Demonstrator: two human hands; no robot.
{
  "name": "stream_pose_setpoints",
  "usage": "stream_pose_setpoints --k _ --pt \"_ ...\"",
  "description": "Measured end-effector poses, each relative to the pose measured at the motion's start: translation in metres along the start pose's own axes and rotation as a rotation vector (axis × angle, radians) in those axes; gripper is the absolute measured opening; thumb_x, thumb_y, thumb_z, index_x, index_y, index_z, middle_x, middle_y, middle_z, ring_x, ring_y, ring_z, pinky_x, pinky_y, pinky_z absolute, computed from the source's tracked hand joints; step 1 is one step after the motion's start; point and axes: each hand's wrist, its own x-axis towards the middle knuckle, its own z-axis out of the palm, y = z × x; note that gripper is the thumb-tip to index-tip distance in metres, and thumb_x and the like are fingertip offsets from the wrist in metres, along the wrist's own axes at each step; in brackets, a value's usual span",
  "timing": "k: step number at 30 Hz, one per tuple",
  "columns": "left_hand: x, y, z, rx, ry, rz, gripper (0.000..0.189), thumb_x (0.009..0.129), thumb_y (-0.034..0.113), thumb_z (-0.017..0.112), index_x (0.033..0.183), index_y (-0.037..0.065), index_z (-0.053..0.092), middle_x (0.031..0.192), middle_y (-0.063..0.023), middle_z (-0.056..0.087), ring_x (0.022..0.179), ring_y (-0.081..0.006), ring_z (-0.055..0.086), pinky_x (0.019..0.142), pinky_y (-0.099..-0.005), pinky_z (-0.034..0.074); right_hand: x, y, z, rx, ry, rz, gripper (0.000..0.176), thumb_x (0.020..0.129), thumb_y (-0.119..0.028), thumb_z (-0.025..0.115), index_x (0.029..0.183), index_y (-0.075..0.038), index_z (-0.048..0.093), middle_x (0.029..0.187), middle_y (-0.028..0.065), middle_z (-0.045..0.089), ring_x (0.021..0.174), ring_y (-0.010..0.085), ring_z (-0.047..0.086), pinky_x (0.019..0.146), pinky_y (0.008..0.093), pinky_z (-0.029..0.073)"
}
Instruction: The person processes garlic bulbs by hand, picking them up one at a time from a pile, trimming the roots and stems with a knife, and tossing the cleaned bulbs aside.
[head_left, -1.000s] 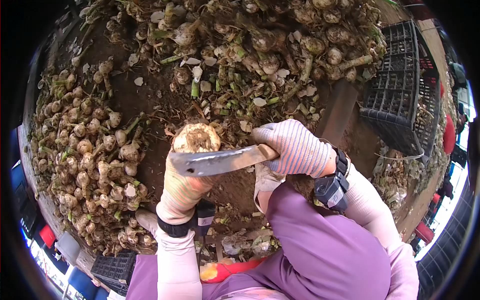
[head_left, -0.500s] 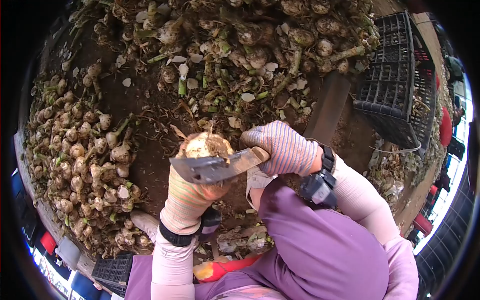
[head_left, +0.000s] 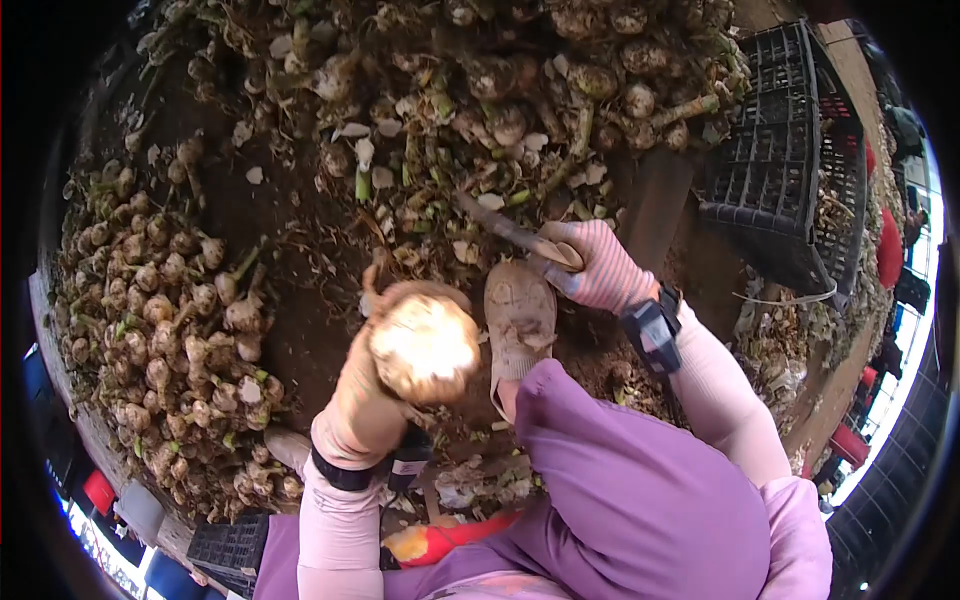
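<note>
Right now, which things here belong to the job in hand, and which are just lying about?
In hand: left hand gripping bulb; right hand gripping knife.
Lying about: bulb pile at left; cut stalks; black crate.

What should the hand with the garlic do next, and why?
Probably drop the bulb onto the pile of bulbs at the left: its cut end looks clean and pale, and the right hand holds the knife well away from it.

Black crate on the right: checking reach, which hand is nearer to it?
Right. The right hand, gripping the knife, sits just left of the crate; the left hand, holding the bulb, is farther left.
</note>
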Motion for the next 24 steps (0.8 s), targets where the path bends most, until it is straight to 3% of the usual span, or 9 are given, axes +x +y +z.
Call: stream_pose_setpoints --k 5,10,13,18,20,21,22,23,24 --pt "0.014 0.006 -0.012 -0.010 -0.062 0.284 0.084 0.067 0.045 0.076 0.128 0.002 0.037 0.119 -0.0134 0.051 0.107 -0.0247 0.055 0.089 -0.0405 0.048 -0.009 -0.012 0.007 0.296 0.004 0.204 0.011 0.083 -0.013 0.060 0.084 -0.002 0.059 0.067 0.0001 0.056 0.065 0.0068 0.049 0.060 0.0258 0.043" --pt "0.026 0.002 -0.009 -0.277 -0.138 0.373 0.058 0.077 0.026 0.068 0.124 0.003 0.042 0.112 -0.0135 0.054 0.104 -0.0300 0.054 0.078 -0.0458 0.052 -0.012 -0.026 0.019 0.449 -0.121 0.229 0.012 0.082 -0.013 0.063 0.084 -0.003 0.059 0.069 0.0008 0.058 0.066 0.0069 0.049 0.063 0.0254 0.044" --pt "0.037 -0.005 0.013 -0.868 -0.099 0.436 0.026 0.084 0.027 0.061 0.093 0.005 0.053 0.091 -0.0077 0.051 0.090 -0.0219 0.052 0.066 -0.0366 0.053 -0.007 -0.034 0.024 0.475 -0.134 0.173 0.013 0.080 -0.013 0.065 0.083 -0.002 0.059 0.067 0.0035 0.059 0.062 0.0088 0.051 0.059 0.0274 0.044" --pt "0.046 -0.018 0.018 -0.893 -0.164 0.375 0.027 0.090 0.038 0.050 0.081 0.012 0.052 0.070 0.0017 0.043 0.063 -0.0117 0.047 0.053 -0.0296 0.050 0.004 -0.041 0.024 0.327 -0.175 0.001 0.013 0.079 -0.015 0.065 0.083 -0.003 0.059 0.072 0.0058 0.063 0.063 0.0125 0.055 0.062 0.0268 0.046" --pt "0.049 -0.009 0.011 -1.157 -0.579 0.349 0.026 0.086 0.041 0.051 0.079 0.016 0.057 0.058 0.0001 0.045 0.055 -0.0143 0.047 0.048 -0.0352 0.051 0.005 0.002 0.056 0.411 -0.157 0.091 0.024 0.079 -0.026 0.064 0.085 -0.003 0.058 0.065 0.0105 0.056 0.058 0.0193 0.053 0.059 0.0319 0.045" --pt "0.040 -0.006 -0.015 -1.135 -0.451 0.385 0.030 0.085 0.043 0.050 0.091 0.014 0.055 0.048 0.0012 0.041 0.044 -0.0119 0.044 0.043 -0.0331 0.051 -0.003 0.010 0.060 0.456 -0.187 0.194 0.026 0.079 -0.027 0.063 0.088 -0.004 0.059 0.070 0.0113 0.058 0.066 0.0207 0.057 0.065 0.0318 0.047" --pt "0.026 0.016 -0.047 -0.989 -0.383 0.392 0.040 0.085 0.039 0.053 0.114 0.012 0.047 0.056 -0.0003 0.049 0.044 -0.0080 0.045 0.041 -0.0278 0.051 -0.010 0.006 0.053 0.512 -0.186 0.235 0.025 0.078 -0.025 0.065 0.089 -0.003 0.060 0.076 0.0089 0.061 0.071 0.0168 0.058 0.068 0.0304 0.046" --pt "0.006 0.042 -0.044 -1.236 -0.399 0.547 0.054 0.088 0.027 0.052 0.134 0.011 0.029 0.068 -0.0055 0.053 0.043 -0.0059 0.042 0.036 -0.0224 0.048 -0.017 0.009 0.052 0.610 -0.167 0.279 0.022 0.078 -0.022 0.065 0.088 -0.003 0.060 0.078 0.0074 0.062 0.073 0.0147 0.057 0.068 0.0295 0.046" --pt "-0.011 0.066 -0.109 -1.136 -0.878 0.382 0.056 0.092 0.021 0.046 0.140 0.012 0.021 0.082 -0.0113 0.054 0.044 -0.0067 0.044 0.034 -0.0207 0.044 -0.021 0.012 0.051 0.705 -0.139 0.325 0.018 0.079 -0.018 0.065 0.087 -0.003 0.060 0.080 0.0059 0.062 0.074 0.0125 0.057 0.069 0.0286 0.046"
